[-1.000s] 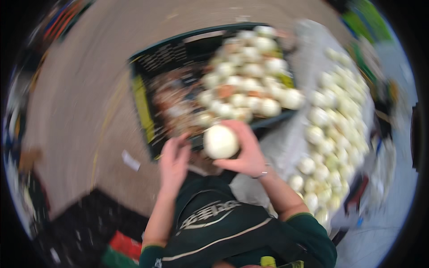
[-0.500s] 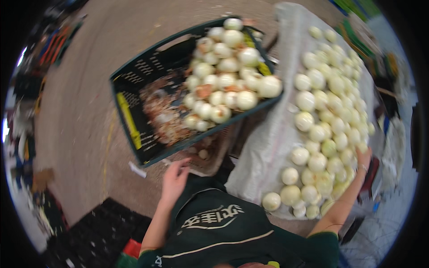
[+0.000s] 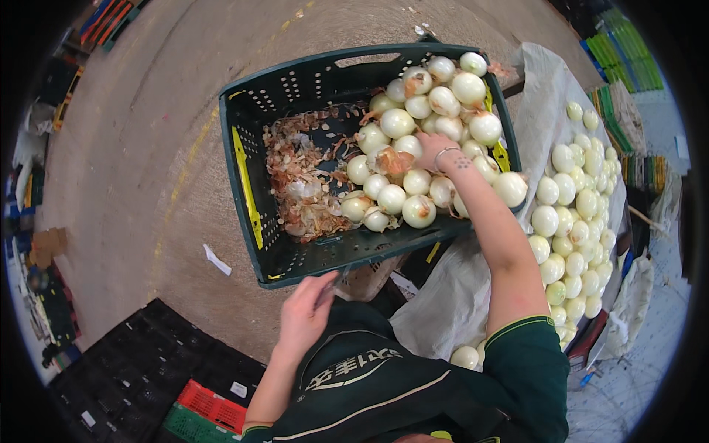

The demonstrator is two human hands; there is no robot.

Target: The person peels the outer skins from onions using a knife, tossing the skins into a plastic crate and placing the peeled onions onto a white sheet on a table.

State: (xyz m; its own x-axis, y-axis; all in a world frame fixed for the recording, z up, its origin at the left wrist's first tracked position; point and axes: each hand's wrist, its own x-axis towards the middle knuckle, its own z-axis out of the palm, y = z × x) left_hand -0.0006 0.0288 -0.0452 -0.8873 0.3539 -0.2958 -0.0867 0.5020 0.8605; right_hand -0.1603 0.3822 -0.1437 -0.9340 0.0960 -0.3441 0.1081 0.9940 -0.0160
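My right hand reaches down into the heap of peeled onions in a dark green plastic crate. Its fingers curl in over an onion there; their tips are hidden among the others. Just outside the crate's near rim is my left hand, fingers bent round a small dark thing I cannot make out. The onions fill the crate's right side, with bits of brown skin among them. Dry onion peel covers much of the left side.
To the right, many peeled onions lie on a white woven sack. Black crates and a red crate stand at lower left. A white scrap is on the concrete floor. Green stacks stand at far right.
My right hand has swung left from the onions on the sack into the crate's onions. My left hand stays near the crate's rim, its fingers more bent. The view has shifted.
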